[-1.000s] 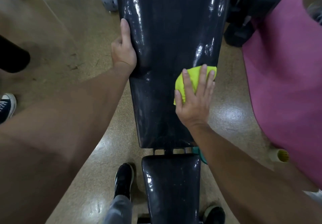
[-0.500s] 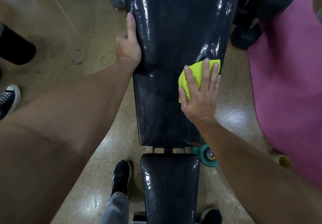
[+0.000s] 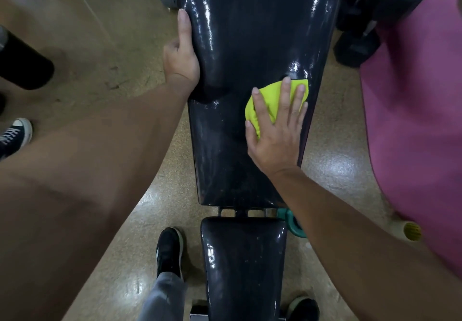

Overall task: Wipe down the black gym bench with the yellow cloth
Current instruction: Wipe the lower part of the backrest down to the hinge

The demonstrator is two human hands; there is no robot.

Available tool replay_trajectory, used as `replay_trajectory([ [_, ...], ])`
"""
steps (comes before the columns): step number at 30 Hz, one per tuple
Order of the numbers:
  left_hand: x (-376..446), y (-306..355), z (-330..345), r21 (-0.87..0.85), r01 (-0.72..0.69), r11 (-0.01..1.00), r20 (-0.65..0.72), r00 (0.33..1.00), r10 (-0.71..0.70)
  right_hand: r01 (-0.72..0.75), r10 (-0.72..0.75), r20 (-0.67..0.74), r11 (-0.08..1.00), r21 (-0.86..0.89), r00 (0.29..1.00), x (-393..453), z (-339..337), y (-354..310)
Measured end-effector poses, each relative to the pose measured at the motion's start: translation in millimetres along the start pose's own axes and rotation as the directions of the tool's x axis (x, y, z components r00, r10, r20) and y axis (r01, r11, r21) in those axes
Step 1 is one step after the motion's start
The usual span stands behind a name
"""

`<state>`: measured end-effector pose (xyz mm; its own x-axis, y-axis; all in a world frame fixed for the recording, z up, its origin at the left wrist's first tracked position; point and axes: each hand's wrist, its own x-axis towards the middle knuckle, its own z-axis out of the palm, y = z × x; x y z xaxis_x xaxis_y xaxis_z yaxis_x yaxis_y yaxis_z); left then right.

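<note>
Yellow cloth (image 3: 271, 103) under flat right hand (image 3: 276, 133), left hand (image 3: 181, 58) seemingly gripping one black bench (image 3: 250, 45) edge

Our right hand (image 3: 276, 130) covers much of the yellow cloth (image 3: 268, 103); the bench (image 3: 250, 45) runs off the far edge.

The glossy black table (image 3: 250, 45), a long back pad with a shorter seat pad (image 3: 243, 265) at 6 o'clock, stands on a speckled tan floor (image 3: 105, 53). A yellow cloth (image 3: 271, 103) lies on the back pad toward its 3 o'clock edge. A pink mat (image 3: 420, 120) covers the floor at 3 o'clock.
</note>
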<state>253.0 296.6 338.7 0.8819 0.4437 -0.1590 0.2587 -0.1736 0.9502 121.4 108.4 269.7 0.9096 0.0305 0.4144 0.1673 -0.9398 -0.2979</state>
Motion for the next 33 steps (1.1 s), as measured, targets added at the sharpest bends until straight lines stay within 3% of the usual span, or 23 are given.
replay_trajectory([
  [5,0.4,-1.1,1.3,0.007,-0.011,1.000,-0.018,1.000,0.011,-0.033,0.034,-0.012,0.999,0.037,0.999,15.3,6.6,-38.8],
  [10,2.3,-0.5,0.7,0.018,-0.015,1.000,-0.021,1.000,0.016,0.097,-0.097,0.005,0.995,0.023,0.995,-4.2,11.5,-27.2],
  [15,6.7,-5.8,0.8,-0.018,-0.026,0.999,0.014,1.000,0.027,-0.125,0.129,-0.068,0.990,0.067,0.989,15.3,10.9,-37.7],
  [17,8.0,-7.5,0.8,-0.030,-0.044,0.999,0.020,0.999,0.045,-0.149,0.155,-0.056,0.984,0.092,0.986,16.0,14.0,-58.0],
  [22,9.2,-8.8,0.0,-0.034,-0.047,0.998,0.036,0.998,0.048,0.073,-0.073,-0.017,0.997,0.032,0.997,-9.1,17.8,-39.6],
  [28,9.7,-8.0,-0.1,-0.015,-0.045,0.999,0.038,0.998,0.046,-0.090,0.091,-0.031,0.995,0.043,0.995,5.2,18.5,-58.4],
  [33,10.3,-9.4,0.8,-0.020,-0.060,0.998,0.024,0.998,0.060,0.132,-0.132,0.000,0.991,0.008,0.991,-9.8,27.8,-71.9],
])
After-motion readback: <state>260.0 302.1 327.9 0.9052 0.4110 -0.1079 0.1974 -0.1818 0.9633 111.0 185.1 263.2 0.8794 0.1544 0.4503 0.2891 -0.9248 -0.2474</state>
